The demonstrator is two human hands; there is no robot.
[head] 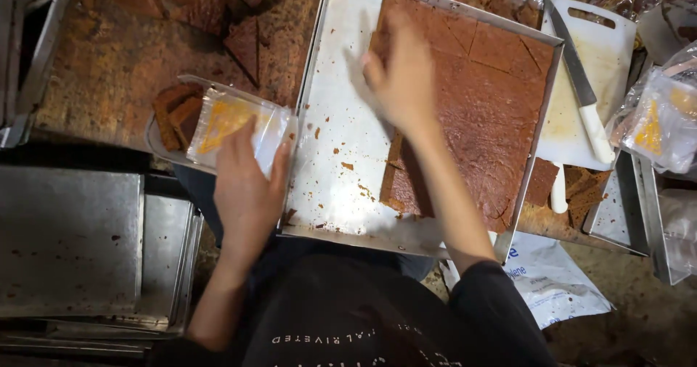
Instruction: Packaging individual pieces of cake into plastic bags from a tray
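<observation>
On the metal tray across our lap lies the brown cake slab, filling the tray's right part, with cut lines scored across its far corner. Our right hand rests at the slab's near-left edge, fingers spread over a cut strip; it is blurred, so we cannot tell whether it grips a piece or only touches it. Our left hand clamps a clear bag with a yellow patch, thumb and fingers closed around its lower end, holding it just off the tray's left rim, likely so the mouth stays near the cake. Behind the bag, pieces already sit in a shallow container, touching one another. The tray's bare left part carries crumbs, which suggests strips are taken from that side first. To the right, a white board bears a knife, laid within reach of the right hand. Filled bags pile beyond it. Empty trays stack at our left, out of the way.
</observation>
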